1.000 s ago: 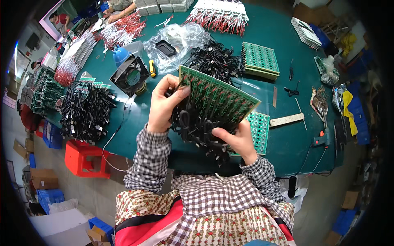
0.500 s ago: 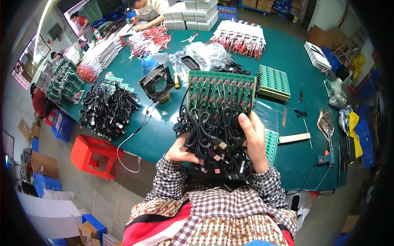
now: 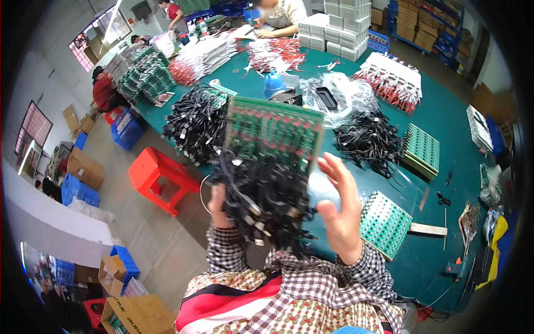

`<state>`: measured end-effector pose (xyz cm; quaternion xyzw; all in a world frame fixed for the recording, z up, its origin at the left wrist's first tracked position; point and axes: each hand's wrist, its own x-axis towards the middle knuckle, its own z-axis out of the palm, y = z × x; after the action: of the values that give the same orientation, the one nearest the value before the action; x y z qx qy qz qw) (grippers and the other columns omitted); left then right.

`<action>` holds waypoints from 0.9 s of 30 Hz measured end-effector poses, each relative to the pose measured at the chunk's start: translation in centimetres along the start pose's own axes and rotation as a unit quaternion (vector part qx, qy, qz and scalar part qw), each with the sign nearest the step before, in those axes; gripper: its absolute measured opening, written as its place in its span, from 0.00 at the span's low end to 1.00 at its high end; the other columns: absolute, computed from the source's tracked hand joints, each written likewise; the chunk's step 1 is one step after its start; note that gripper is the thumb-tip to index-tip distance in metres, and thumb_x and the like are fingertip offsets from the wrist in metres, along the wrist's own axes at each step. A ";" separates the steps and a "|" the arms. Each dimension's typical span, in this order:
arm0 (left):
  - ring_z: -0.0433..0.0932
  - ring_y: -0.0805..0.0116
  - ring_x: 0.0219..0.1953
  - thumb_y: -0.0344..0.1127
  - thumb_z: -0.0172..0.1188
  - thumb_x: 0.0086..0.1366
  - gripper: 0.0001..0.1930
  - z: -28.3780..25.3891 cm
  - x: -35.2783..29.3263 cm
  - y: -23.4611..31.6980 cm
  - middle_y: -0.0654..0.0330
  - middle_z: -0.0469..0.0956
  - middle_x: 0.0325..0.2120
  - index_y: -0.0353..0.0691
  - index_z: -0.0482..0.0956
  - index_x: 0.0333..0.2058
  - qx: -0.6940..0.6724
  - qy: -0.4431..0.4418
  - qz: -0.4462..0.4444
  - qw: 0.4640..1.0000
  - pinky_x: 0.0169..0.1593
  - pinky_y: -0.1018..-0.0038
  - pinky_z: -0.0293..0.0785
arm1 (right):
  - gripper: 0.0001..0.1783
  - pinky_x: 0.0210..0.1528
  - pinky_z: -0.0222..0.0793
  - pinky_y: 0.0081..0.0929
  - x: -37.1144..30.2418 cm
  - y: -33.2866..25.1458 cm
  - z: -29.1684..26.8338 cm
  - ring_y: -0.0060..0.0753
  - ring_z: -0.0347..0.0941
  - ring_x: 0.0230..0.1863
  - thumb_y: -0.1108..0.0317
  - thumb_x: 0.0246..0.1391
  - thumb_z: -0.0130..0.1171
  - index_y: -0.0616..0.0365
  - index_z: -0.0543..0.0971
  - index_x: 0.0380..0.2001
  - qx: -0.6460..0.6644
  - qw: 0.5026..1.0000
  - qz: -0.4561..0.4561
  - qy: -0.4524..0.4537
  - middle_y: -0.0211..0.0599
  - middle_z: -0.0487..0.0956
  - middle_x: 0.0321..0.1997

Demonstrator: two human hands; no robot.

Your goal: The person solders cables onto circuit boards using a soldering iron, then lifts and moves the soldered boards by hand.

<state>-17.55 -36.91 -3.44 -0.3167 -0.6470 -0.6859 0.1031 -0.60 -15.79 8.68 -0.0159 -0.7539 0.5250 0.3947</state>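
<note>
In front of me a green circuit board panel (image 3: 273, 129) is tilted up, slightly blurred, with rows of red solder points. A thick bunch of black cables (image 3: 270, 195) with metal-tipped plugs hangs from it. My left hand (image 3: 220, 207) grips the bunch at its left side, its fingers partly hidden behind the cables. My right hand (image 3: 340, 214) is open beside the panel's right edge, thumb and fingers apart and nothing in them. Right of that hand, another green board panel (image 3: 386, 224) lies on the table.
On the green table (image 3: 356, 181) are two piles of black cables, left (image 3: 196, 125) and right (image 3: 370, 139), a stack of boards (image 3: 421, 150), plastic bags (image 3: 347, 97) and a glue gun (image 3: 455, 268). A red stool (image 3: 161, 178) stands left. A co-worker (image 3: 281, 19) sits across.
My view has turned, so the table sits further right. The panel with its cables has moved left, over the stool side. My right hand has let go of it and opened.
</note>
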 end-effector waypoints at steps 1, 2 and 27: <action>0.76 0.64 0.43 0.30 0.46 0.67 0.15 -0.6 2.0 2.4 0.57 0.77 0.41 0.26 0.70 0.48 0.034 0.009 0.029 0.999 0.49 0.73 0.70 | 0.37 0.59 0.61 0.35 -0.1 0.6 -0.2 0.46 0.69 0.58 0.48 0.55 0.56 0.68 0.65 0.58 0.003 1.000 0.003 0.027 0.52 0.72 0.55; 0.76 0.64 0.44 0.31 0.46 0.66 0.16 -0.9 4.1 5.4 0.57 0.77 0.41 0.26 0.71 0.48 -0.129 0.064 -0.061 0.988 0.50 0.73 0.70 | 0.35 0.58 0.62 0.34 -0.2 1.1 -0.3 0.44 0.70 0.56 0.48 0.57 0.54 0.68 0.67 0.56 0.032 0.998 0.022 0.049 0.51 0.73 0.54; 0.78 0.60 0.29 0.60 0.65 0.51 0.29 -17.3 37.4 -8.0 0.54 0.81 0.25 0.35 0.82 0.33 0.545 -0.054 -0.164 0.821 0.35 0.65 0.72 | 0.30 0.47 0.72 0.27 -0.8 8.7 -1.2 0.34 0.78 0.41 0.46 0.65 0.42 0.66 0.72 0.50 0.131 0.927 0.352 0.010 0.45 0.80 0.39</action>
<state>-56.25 -42.26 11.89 -0.1351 -0.9620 -0.2102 0.1097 -2.73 -11.31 1.36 -0.2338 -0.6202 0.7241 0.1905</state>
